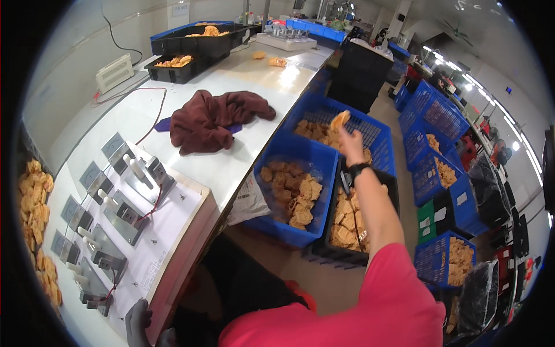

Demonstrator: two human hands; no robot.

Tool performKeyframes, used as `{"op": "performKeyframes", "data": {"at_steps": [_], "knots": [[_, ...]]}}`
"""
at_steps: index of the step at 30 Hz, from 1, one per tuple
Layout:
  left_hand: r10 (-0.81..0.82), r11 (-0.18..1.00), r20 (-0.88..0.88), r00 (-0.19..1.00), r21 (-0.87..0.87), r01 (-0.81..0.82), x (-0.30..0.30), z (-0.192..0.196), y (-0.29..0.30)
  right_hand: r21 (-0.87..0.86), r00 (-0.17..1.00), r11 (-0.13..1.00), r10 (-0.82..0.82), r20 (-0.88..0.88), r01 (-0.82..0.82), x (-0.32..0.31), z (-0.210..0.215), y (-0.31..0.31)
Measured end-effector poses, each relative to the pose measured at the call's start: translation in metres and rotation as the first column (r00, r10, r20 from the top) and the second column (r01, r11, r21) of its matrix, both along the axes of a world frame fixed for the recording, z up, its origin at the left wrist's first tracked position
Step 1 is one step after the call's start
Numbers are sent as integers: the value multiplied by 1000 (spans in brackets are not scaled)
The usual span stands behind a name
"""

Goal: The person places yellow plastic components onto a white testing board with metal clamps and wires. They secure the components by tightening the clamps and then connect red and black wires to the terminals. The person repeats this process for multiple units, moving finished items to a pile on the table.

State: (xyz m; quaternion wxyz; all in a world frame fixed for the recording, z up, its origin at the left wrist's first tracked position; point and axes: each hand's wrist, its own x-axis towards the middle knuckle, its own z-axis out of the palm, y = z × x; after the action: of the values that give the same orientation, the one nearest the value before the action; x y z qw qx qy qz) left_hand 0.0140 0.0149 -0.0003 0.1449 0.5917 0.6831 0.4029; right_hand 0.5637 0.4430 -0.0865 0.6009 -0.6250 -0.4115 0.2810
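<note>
The right hand point(351, 144), far nearer, pinched a tan piece point(340, 120) at its eleven o'clock, long axis toward one, over the blue crate point(378, 139). The left hand's point(139, 321) grip, at seven o'clock, couldn't be told.

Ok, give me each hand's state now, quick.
Left hand: by the board, cut off by the lower edge; grip can't be told.
Right hand: closed, holding a tan bundle.
</note>
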Motion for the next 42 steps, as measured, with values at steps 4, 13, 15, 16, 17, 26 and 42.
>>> {"op": "performKeyframes", "data": {"at_steps": [4,13,15,16,17,26,42], "knots": [[22,999,-1,1000,-45,-22,0,4,-9,54,998,997,60,-35,-58,-7,7,9],[126,982,132,983,-157,-105,-9,20,-38,-89,822,818,564,-78,-569,-145,-6,-104],[100,993,61,993,49,-103,-14,13,-43,-13,694,693,720,-22,-720,-183,19,-127],[87,984,29,996,152,-91,-19,8,-46,-3,597,597,802,16,-802,-201,40,-141],[156,983,-49,986,103,-150,-28,4,-49,-21,509,510,860,16,-860,-218,56,-153],[276,961,-607,746,193,-199,-31,-11,-13,121,183,142,595,783,-982,-346,88,-184],[303,953,-589,750,206,-224,-32,-19,-11,167,293,324,392,872,-931,-374,63,-171]]}}
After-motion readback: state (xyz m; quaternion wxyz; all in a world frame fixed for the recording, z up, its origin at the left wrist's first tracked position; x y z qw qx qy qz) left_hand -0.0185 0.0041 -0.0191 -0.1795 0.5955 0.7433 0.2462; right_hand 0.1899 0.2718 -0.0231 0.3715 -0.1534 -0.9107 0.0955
